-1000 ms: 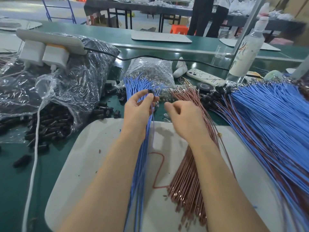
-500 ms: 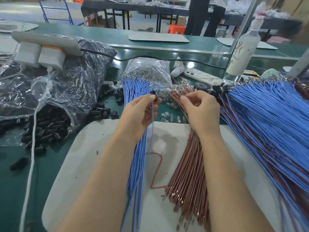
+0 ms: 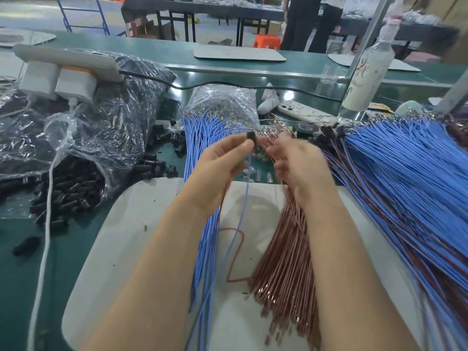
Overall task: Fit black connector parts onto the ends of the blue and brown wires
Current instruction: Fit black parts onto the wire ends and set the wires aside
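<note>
My left hand (image 3: 222,163) pinches a small black connector (image 3: 251,137) at its fingertips, with one blue wire (image 3: 244,206) hanging down from it. My right hand (image 3: 298,163) is blurred, fingers curled over the tips of the brown wire bundle (image 3: 281,264), apparently pinching a brown wire. A bundle of loose blue wires (image 3: 202,138) lies under my left forearm. Black connectors (image 3: 68,188) spill from a clear plastic bag at the left. A big heap of joined blue and brown wires (image 3: 405,178) lies at the right.
A white mat (image 3: 131,244) covers the green bench under my arms. A clear bag of metal terminals (image 3: 225,102), a phone (image 3: 306,111) and a spray bottle (image 3: 367,72) stand behind. A power strip (image 3: 65,62) and white cable (image 3: 45,224) are at the left.
My left hand stayed lifted with the connector and its blue wire. My right hand went out to the brown wire tips, then drew back toward the left hand.
</note>
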`<state>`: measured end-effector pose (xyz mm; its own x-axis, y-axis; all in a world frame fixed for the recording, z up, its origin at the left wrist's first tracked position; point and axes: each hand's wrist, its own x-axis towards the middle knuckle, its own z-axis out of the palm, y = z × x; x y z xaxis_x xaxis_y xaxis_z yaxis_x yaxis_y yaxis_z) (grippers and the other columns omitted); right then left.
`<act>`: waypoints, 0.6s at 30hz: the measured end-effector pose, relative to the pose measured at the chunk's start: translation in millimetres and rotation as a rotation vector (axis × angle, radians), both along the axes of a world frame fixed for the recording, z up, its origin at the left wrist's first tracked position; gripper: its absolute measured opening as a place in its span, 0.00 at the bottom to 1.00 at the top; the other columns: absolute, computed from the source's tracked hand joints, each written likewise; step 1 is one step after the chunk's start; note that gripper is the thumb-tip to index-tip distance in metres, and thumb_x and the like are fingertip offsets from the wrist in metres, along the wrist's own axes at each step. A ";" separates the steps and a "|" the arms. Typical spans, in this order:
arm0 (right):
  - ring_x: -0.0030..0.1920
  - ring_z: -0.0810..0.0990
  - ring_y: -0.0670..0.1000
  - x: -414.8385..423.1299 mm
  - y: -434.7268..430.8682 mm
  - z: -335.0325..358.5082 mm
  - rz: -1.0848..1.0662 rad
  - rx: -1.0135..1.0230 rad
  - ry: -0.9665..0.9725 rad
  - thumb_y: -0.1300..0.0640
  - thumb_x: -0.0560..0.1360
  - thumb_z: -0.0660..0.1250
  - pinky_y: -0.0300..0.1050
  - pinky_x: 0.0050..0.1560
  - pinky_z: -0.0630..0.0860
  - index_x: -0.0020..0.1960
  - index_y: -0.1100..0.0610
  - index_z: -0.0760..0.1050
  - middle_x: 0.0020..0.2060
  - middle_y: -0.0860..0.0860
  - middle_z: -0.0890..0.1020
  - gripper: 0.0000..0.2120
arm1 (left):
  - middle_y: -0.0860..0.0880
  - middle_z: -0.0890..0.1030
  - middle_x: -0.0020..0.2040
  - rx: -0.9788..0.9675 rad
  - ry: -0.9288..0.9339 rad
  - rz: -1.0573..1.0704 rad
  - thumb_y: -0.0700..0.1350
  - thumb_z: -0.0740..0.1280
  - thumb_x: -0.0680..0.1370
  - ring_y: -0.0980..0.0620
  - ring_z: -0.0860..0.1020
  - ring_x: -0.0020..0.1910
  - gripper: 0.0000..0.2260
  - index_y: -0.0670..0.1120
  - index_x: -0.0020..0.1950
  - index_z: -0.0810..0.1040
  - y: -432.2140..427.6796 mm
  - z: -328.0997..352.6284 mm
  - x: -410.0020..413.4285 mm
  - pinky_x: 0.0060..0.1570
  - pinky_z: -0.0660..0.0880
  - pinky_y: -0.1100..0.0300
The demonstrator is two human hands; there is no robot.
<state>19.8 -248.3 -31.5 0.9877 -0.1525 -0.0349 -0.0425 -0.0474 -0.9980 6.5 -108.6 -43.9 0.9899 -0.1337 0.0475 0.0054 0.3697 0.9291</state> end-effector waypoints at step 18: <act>0.18 0.66 0.41 -6.7 27.9 -3.5 0.567 0.713 0.253 0.60 0.80 0.56 0.29 0.16 0.61 0.50 0.65 0.76 0.43 0.58 0.81 0.12 | 0.47 0.82 0.56 -0.277 -0.039 -0.228 0.47 0.57 0.75 0.49 0.82 0.44 0.15 0.45 0.43 0.82 11.4 1.6 3.1 0.43 0.79 0.57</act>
<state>13.1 -220.5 -35.1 0.8583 0.4883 -0.1578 -0.4195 0.4906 -0.7637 9.7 -97.2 -42.3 0.9328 -0.3277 0.1499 0.0832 0.6005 0.7953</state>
